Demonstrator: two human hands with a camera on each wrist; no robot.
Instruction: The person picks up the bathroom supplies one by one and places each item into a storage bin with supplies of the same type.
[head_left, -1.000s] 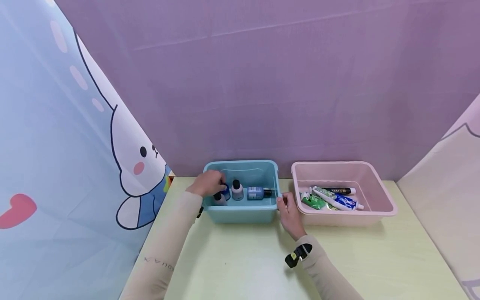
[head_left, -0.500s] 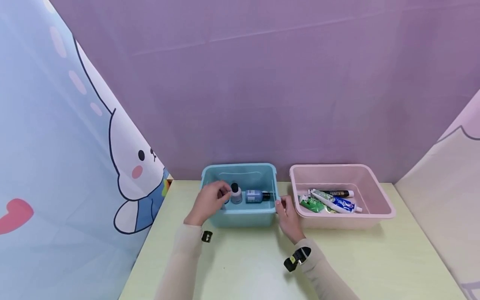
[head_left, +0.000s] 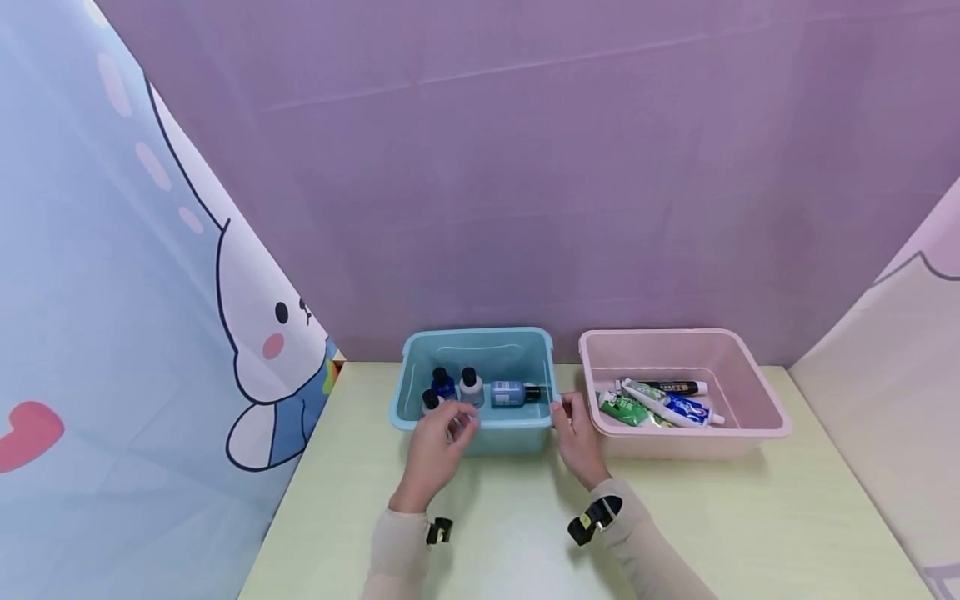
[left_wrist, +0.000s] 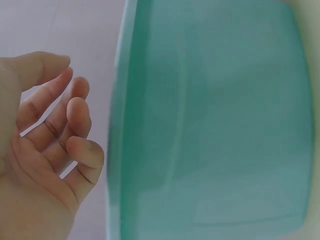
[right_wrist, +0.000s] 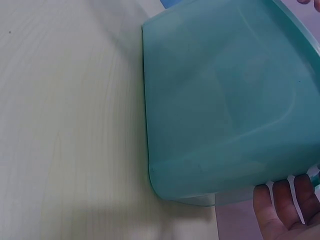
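Observation:
A blue plastic bin (head_left: 483,424) stands at the table's back left. In it are a dark blue bottle (head_left: 444,387), a pale bottle (head_left: 472,392) and another black-capped bottle (head_left: 430,401), all upright, plus a blue bottle (head_left: 508,393) on its side. My left hand (head_left: 437,450) hovers at the bin's front rim, fingers loosely bent and holding nothing; the left wrist view shows a gap between thumb and fingertips. My right hand (head_left: 577,437) grips the bin's right rim, thumb on top. In the right wrist view, its fingers (right_wrist: 284,200) touch the outer wall.
To the right, a pink bin (head_left: 693,432) holds a green tube (head_left: 624,407), a white and blue toothpaste tube (head_left: 671,403) and a black tube (head_left: 681,387). Both bins stand on a pale table (head_left: 517,517) before a purple cloth (head_left: 540,183).
My left hand has let go of the dark blue bottle inside the blue bin and drawn back to the front rim. The right hand keeps its hold on the rim.

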